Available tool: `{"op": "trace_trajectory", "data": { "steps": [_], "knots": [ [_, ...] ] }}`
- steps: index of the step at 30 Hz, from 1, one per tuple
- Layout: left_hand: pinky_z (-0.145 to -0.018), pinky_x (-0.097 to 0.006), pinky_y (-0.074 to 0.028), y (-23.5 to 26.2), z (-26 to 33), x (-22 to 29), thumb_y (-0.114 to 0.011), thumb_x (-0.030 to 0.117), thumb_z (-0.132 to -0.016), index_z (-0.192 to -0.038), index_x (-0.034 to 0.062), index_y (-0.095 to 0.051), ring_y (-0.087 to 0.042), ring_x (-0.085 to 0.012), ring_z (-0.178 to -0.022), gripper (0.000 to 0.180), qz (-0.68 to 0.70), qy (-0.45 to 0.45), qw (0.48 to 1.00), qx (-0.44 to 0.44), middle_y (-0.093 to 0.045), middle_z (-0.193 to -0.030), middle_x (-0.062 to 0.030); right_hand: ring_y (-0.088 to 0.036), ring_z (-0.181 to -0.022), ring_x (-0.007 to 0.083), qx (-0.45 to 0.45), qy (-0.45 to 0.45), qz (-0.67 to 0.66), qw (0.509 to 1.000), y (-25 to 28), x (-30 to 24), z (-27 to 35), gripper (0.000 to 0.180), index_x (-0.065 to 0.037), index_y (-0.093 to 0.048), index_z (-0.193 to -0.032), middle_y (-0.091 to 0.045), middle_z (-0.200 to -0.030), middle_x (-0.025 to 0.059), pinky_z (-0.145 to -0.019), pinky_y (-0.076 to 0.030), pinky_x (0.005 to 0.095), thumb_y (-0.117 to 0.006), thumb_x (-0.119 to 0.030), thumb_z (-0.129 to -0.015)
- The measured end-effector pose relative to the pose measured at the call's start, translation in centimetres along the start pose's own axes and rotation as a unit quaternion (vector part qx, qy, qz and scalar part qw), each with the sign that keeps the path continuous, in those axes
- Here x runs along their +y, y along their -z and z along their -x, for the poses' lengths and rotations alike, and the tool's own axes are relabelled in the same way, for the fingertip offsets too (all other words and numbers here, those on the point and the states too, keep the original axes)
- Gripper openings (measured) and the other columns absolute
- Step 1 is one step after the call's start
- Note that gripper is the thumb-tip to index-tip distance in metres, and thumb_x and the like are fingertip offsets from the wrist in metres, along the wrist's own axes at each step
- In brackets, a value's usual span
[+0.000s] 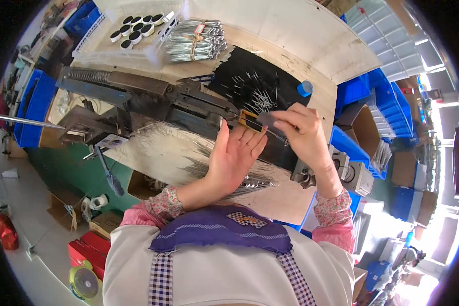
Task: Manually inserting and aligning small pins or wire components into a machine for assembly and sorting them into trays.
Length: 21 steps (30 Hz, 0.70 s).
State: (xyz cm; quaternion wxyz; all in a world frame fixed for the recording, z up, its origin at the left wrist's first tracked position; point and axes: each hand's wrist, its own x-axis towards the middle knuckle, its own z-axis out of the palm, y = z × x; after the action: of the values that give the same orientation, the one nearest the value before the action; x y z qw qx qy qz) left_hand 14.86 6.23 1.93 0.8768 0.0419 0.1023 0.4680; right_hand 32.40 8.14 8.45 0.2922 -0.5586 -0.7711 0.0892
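Left hand [234, 155]: centre frame, flat and open, fingers extended, fingertips resting against the small yellow-framed rectangular fixture [250, 121]; grasps nothing.
Right hand [303, 133]: right of centre, fingers pinched shut on a thin dark metal strip [269, 122] at the fixture.
Strip handling: probably light, stiff, narrow, slippery; best pinched by its edges near the end.
Nearby: loose thin silver pins [257, 94] on black sheet [250, 71], upper centre; dark steel press machine [153, 99] at left.

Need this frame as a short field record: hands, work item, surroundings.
left hand: open, palm up, fingertips at small yellow-framed part
right hand: pinching a thin metal pin beside that part
machine: dark metal, lying across workbench
black mat: scattered loose pins
behind: bundled metal rods, tray of black caps, blue cap
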Motion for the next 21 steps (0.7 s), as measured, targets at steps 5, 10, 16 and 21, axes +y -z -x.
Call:
{"op": "trace_trajectory", "data": {
  "steps": [5,10,16,21],
  "knots": [
    [-0.115,-0.04,-0.024,-0.8,0.2,-0.5,-0.031,0.057,-0.097,-0.129,-0.0029,-0.038,-0.037,-0.0264,-0.132,0.068,-0.03,-0.022,0.999,0.037,-0.047,-0.131,-0.0147,-0.056,-0.071,0.0221,-0.025,0.039,-0.012,0.999,-1.2,-0.4,-0.3,0.014,-0.01,-0.071,-0.091,-0.057,-0.074,0.0034,-0.076,-0.039,0.0338,-0.067,-0.006,-0.078],
    [-0.115,-0.039,-0.024,-0.9,0.0,0.1,-0.03,0.057,-0.098,-0.135,-0.0023,-0.035,-0.039,-0.0258,-0.132,0.07,-0.085,-0.014,0.996,0.038,-0.045,-0.136,-0.0147,-0.056,-0.072,0.0214,-0.02,0.074,0.001,0.997,-1.2,-0.3,-0.4,0.013,-0.01,-0.07,-0.09,-0.057,-0.073,0.0026,-0.077,-0.038,0.0344,-0.068,-0.007,-0.077],
    [-0.115,-0.038,-0.025,-1.8,-0.2,0.3,-0.03,0.058,-0.097,-0.131,-0.0029,-0.04,-0.041,-0.0261,-0.129,0.07,-0.092,-0.011,0.994,0.059,-0.048,-0.131,-0.0157,-0.057,-0.073,0.0223,-0.014,0.066,0.012,0.998,-0.9,0.1,-1.0,0.013,-0.01,-0.071,-0.09,-0.058,-0.075,0.0028,-0.078,-0.039,0.0351,-0.068,-0.008,-0.077],
    [-0.115,-0.038,-0.027,-1.1,-0.4,1.3,-0.031,0.058,-0.097,-0.13,-0.0046,-0.04,-0.043,-0.027,-0.127,0.071,-0.068,0.022,0.997,0.03,-0.048,-0.13,-0.0159,-0.058,-0.074,0.0232,-0.052,0.061,0.002,0.997,-0.9,-0.1,-1.0,0.013,-0.01,-0.07,-0.09,-0.058,-0.075,0.0045,-0.081,-0.039,0.0381,-0.067,-0.009,-0.078]
  ]
}}
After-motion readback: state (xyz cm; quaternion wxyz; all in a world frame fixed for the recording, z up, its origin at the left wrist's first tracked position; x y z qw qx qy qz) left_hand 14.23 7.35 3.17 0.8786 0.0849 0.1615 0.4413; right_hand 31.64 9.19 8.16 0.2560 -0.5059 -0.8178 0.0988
